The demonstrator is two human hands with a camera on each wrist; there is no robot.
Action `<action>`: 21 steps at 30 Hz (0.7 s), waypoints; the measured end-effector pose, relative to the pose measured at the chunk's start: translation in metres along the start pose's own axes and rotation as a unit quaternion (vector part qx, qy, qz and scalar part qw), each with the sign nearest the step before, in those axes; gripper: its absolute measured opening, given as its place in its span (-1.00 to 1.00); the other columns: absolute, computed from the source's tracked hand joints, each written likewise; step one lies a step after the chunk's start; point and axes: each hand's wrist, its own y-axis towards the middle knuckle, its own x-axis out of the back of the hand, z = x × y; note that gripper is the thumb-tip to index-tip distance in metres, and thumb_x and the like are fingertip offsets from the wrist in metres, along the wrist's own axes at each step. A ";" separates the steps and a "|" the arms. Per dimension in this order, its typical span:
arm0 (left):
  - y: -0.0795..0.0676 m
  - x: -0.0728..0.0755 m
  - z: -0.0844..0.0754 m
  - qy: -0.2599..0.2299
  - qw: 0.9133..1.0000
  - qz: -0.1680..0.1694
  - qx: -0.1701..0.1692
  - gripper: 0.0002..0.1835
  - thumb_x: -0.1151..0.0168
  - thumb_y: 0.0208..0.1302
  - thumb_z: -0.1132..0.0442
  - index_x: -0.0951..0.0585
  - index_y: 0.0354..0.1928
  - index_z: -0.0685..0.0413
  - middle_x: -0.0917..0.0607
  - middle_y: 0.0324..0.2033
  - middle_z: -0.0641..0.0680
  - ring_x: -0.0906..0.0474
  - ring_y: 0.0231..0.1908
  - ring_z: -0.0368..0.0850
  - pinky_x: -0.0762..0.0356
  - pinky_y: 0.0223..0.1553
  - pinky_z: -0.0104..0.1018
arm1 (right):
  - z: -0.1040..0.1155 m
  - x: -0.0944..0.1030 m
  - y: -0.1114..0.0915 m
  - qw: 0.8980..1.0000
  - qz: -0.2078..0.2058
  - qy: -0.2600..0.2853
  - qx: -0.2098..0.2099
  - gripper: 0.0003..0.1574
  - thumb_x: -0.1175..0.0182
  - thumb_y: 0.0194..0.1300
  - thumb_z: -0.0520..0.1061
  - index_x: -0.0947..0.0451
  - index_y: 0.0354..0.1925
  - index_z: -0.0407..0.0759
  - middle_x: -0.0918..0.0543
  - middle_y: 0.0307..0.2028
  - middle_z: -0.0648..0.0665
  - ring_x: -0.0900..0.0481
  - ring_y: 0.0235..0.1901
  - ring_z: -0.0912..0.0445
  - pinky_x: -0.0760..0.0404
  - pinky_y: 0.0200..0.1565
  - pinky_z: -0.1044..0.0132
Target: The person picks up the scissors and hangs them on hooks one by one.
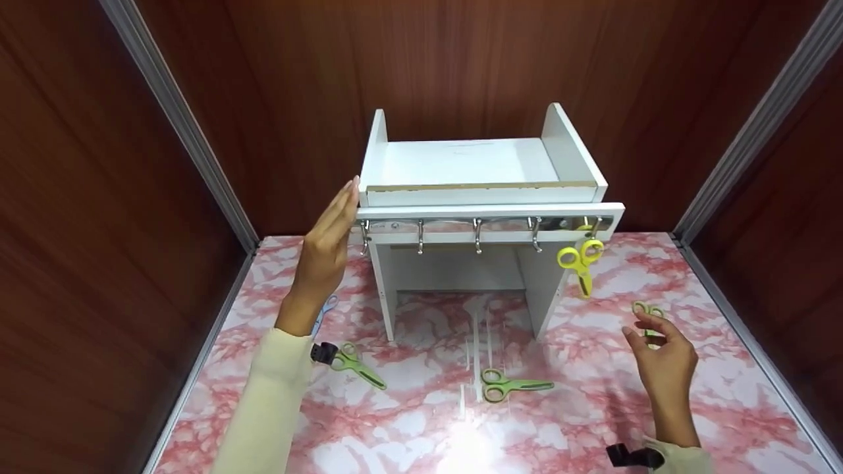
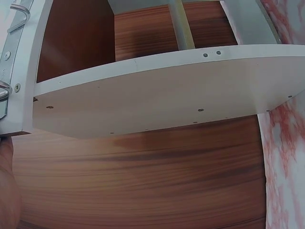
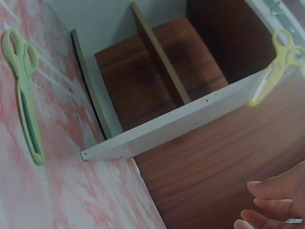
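Head view: marbled tabletop [image 1: 744, 375] across the lower half, white shelf unit [image 1: 471, 164] at centre, hook rail [image 1: 448, 226] along its front. Left hand [image 1: 327, 247] left of centre, fingers straight against the rail's left end; right hand [image 1: 665, 359] at lower right, thumb and fingers curved, parted and empty. Yellow scissors [image 1: 579, 264] right of centre, hanging from the rail's right end; green scissors [image 1: 649, 309] farther right, partly behind the right hand.

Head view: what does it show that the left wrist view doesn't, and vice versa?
Only the head view: the right hand, hanging yellow scissors, green scissors and blue scissors.
Only the left wrist view: the outer face of the left side panel, dotted with holes.
Both: the left hand, hook rail, white rack and marbled table.
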 end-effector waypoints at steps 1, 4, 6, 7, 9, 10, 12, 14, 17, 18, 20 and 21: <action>0.000 0.000 0.000 0.000 1.000 -0.001 0.001 -0.43 -0.04 0.42 0.62 -0.40 0.44 0.24 -0.43 0.42 0.16 -0.33 0.43 0.07 -0.32 0.42 -0.15 | -0.002 -0.001 0.001 1.000 0.000 -0.001 0.000 -0.59 -0.48 0.15 -0.31 -0.74 0.01 -0.23 -0.77 -0.19 -0.19 -0.52 -0.46 0.49 -0.48 -0.44 0.68; -0.001 0.000 -0.001 0.003 1.000 -0.002 0.002 -0.44 -0.04 0.42 0.62 -0.40 0.43 0.25 -0.44 0.41 0.17 -0.34 0.42 0.07 -0.33 0.42 -0.16 | -0.011 -0.003 0.003 1.000 0.001 -0.008 0.003 -0.59 -0.49 0.14 -0.31 -0.73 0.00 -0.26 -0.75 -0.15 -0.28 -0.48 -0.47 0.55 -0.45 -0.45 0.70; -0.001 -0.001 -0.001 0.002 1.000 -0.001 0.002 -0.44 -0.04 0.42 0.61 -0.40 0.43 0.25 -0.44 0.41 0.17 -0.35 0.41 0.11 -0.33 0.42 -0.16 | -0.018 -0.004 0.003 1.000 0.002 -0.015 0.006 -0.58 -0.49 0.13 -0.31 -0.72 0.00 -0.29 -0.75 -0.15 -0.30 -0.44 -0.46 0.60 -0.41 -0.44 0.71; -0.002 -0.001 -0.001 0.000 1.000 -0.001 0.002 -0.44 -0.04 0.42 0.61 -0.40 0.43 0.26 -0.44 0.41 0.18 -0.35 0.41 0.12 -0.33 0.42 -0.16 | -0.021 -0.004 0.003 1.000 0.002 -0.021 0.006 -0.58 -0.49 0.14 -0.31 -0.71 0.00 -0.30 -0.74 -0.14 -0.31 -0.43 -0.46 0.62 -0.40 -0.43 0.71; -0.002 -0.001 -0.001 0.000 1.000 0.000 0.002 -0.44 -0.04 0.42 0.61 -0.40 0.43 0.26 -0.44 0.41 0.18 -0.36 0.40 0.15 -0.33 0.42 -0.16 | -0.026 -0.004 0.001 0.999 0.001 -0.033 0.005 -0.58 -0.48 0.14 -0.30 -0.71 0.00 -0.31 -0.74 -0.14 -0.31 -0.40 -0.45 0.64 -0.37 -0.42 0.71; -0.002 -0.001 -0.001 0.000 1.000 0.001 0.001 -0.45 -0.04 0.42 0.61 -0.40 0.43 0.26 -0.44 0.41 0.18 -0.36 0.40 0.15 -0.33 0.42 -0.16 | -0.027 -0.003 0.001 0.999 0.001 -0.038 0.003 -0.58 -0.48 0.14 -0.30 -0.70 0.00 -0.31 -0.74 -0.14 -0.30 -0.40 -0.45 0.64 -0.36 -0.42 0.70; -0.001 -0.001 -0.001 -0.002 1.000 0.000 0.001 -0.45 -0.04 0.42 0.61 -0.41 0.42 0.27 -0.44 0.41 0.19 -0.36 0.40 0.15 -0.33 0.42 -0.15 | -0.030 -0.003 0.001 0.999 0.002 -0.047 -0.002 -0.58 -0.48 0.15 -0.28 -0.70 0.01 -0.30 -0.74 -0.14 -0.29 -0.38 -0.44 0.65 -0.34 -0.41 0.69; -0.002 -0.001 0.000 -0.001 1.000 -0.003 0.000 -0.45 -0.04 0.41 0.63 -0.42 0.41 0.28 -0.45 0.40 0.19 -0.36 0.40 0.12 -0.34 0.41 -0.15 | -0.033 -0.003 0.002 0.999 0.003 -0.053 -0.004 -0.59 -0.47 0.15 -0.27 -0.70 0.01 -0.30 -0.75 -0.13 -0.30 -0.37 -0.44 0.64 -0.34 -0.40 0.67; -0.002 -0.002 0.001 -0.004 1.000 -0.007 -0.001 -0.45 -0.04 0.40 0.64 -0.43 0.40 0.30 -0.46 0.39 0.20 -0.36 0.41 0.10 -0.34 0.41 -0.15 | -0.037 -0.003 0.004 0.998 0.004 -0.062 -0.004 -0.60 -0.47 0.16 -0.26 -0.70 0.00 -0.31 -0.74 -0.13 -0.31 -0.34 -0.44 0.67 -0.32 -0.39 0.66; -0.002 -0.002 0.000 -0.005 1.000 -0.008 -0.001 -0.45 -0.04 0.40 0.65 -0.43 0.40 0.30 -0.46 0.39 0.20 -0.36 0.41 0.10 -0.34 0.41 -0.15 | -0.037 -0.003 0.005 0.998 0.004 -0.065 -0.004 -0.59 -0.47 0.16 -0.27 -0.69 0.00 -0.31 -0.74 -0.12 -0.32 -0.34 -0.44 0.68 -0.32 -0.39 0.66; -0.002 -0.002 0.000 -0.007 1.000 -0.009 0.000 -0.46 -0.04 0.40 0.64 -0.43 0.40 0.30 -0.46 0.39 0.21 -0.36 0.41 0.10 -0.34 0.41 -0.15 | -0.039 -0.003 0.006 0.997 0.006 -0.071 -0.007 -0.59 -0.47 0.15 -0.27 -0.69 0.00 -0.31 -0.74 -0.12 -0.32 -0.32 -0.45 0.70 -0.32 -0.39 0.65; -0.002 -0.002 0.001 -0.008 1.000 -0.008 0.001 -0.46 -0.04 0.40 0.64 -0.43 0.40 0.30 -0.46 0.39 0.20 -0.35 0.41 0.10 -0.34 0.41 -0.15 | -0.040 -0.002 0.007 0.997 0.007 -0.074 -0.009 -0.58 -0.46 0.16 -0.27 -0.68 0.01 -0.32 -0.74 -0.11 -0.32 -0.30 -0.46 0.71 -0.32 -0.39 0.63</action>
